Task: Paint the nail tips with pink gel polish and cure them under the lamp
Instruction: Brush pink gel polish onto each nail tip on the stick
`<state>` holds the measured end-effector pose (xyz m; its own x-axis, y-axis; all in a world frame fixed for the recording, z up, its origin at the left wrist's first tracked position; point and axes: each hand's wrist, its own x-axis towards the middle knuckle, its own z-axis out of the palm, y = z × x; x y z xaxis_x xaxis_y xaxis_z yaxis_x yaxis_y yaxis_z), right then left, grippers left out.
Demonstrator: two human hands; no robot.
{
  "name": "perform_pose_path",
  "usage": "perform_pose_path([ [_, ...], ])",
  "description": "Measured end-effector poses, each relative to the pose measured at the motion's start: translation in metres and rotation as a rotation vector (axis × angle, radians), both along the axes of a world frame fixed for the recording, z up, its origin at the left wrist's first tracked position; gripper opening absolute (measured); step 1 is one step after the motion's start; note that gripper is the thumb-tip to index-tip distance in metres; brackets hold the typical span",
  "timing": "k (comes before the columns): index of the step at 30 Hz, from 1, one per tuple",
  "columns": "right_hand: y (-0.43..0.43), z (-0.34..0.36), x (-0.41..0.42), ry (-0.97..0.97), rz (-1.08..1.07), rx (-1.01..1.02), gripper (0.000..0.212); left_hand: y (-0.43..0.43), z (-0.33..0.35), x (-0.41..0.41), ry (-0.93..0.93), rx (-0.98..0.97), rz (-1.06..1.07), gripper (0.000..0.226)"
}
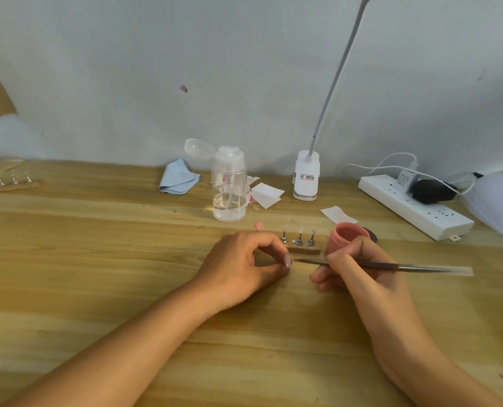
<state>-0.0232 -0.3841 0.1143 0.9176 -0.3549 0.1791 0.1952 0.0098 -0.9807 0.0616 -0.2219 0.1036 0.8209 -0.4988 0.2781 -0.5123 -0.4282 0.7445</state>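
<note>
Tips (300, 231): three bare, 1 o'clock of left hand (244, 265), which pinches pink tip (258, 226); right hand (359, 268) grips brush (391, 265); curing seemingly not begun

Single view — head cam, wide-angle, facing fwd & down across the table (97, 259) to the wall (156, 54); close in, forearms enter from bottom edge, left hand (241, 259) and right hand (359, 268) mid-frame.

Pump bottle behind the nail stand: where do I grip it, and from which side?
Grip the pump bottle by its straight clear wall at mid height, fingers coming from the front left. Its open cap juts out up top, and the nail stand crowds the front right.
</note>
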Motion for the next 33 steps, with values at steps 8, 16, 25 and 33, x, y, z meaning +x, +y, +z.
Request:
perform_pose_path([
  [8, 0.002, -0.001, 0.0, 0.017, 0.034, -0.064, 0.021, 0.0, 0.0, 0.0, 0.001, 0.004, 0.006, 0.024],
  [16, 0.003, -0.002, 0.002, -0.009, 0.013, -0.041, 0.019, 0.0, 0.0, 0.001, -0.01, -0.001, 0.011, 0.023],
  [25, -0.001, 0.008, -0.002, -0.244, -0.12, -0.068, 0.012, -0.001, -0.002, 0.0, -0.016, -0.019, -0.004, 0.017],
  [33, -0.032, 0.013, 0.007, -0.067, -0.343, -0.392, 0.012, -0.002, -0.002, -0.001, -0.02, 0.012, 0.012, 0.013],
])
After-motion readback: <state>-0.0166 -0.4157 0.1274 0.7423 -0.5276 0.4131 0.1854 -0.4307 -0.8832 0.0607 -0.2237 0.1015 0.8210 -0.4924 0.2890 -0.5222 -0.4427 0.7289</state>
